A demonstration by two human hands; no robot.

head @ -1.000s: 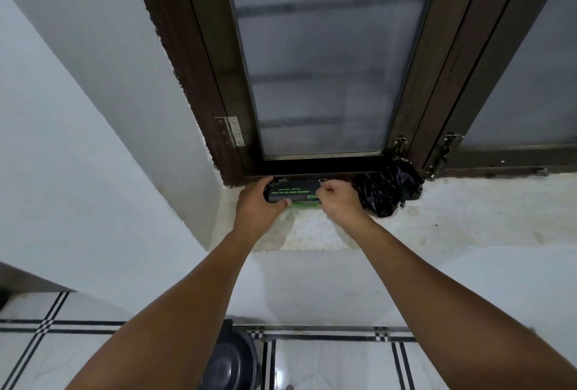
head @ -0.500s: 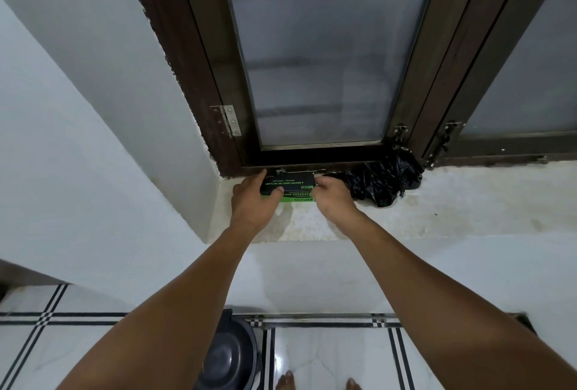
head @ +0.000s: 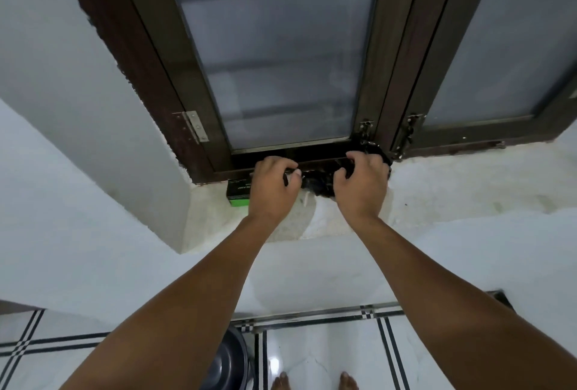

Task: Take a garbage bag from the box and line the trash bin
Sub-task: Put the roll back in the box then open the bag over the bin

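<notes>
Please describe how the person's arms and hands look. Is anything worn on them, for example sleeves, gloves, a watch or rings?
Both forearms are bare up to the bottom edge of the picture; no sleeves show. The left hand and the right hand are bare too, without gloves. No watch, bracelet or ring is visible on the wrists or on the fingers that show. The nails look short and plain.

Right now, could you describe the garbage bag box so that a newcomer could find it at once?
Look at the pale sill under the dark wooden window frame. At the frame's lower left corner, just left of the left hand, sits the box. It is the only small black carton with a bright green edge; the bag beside it is crumpled black plastic.
</notes>
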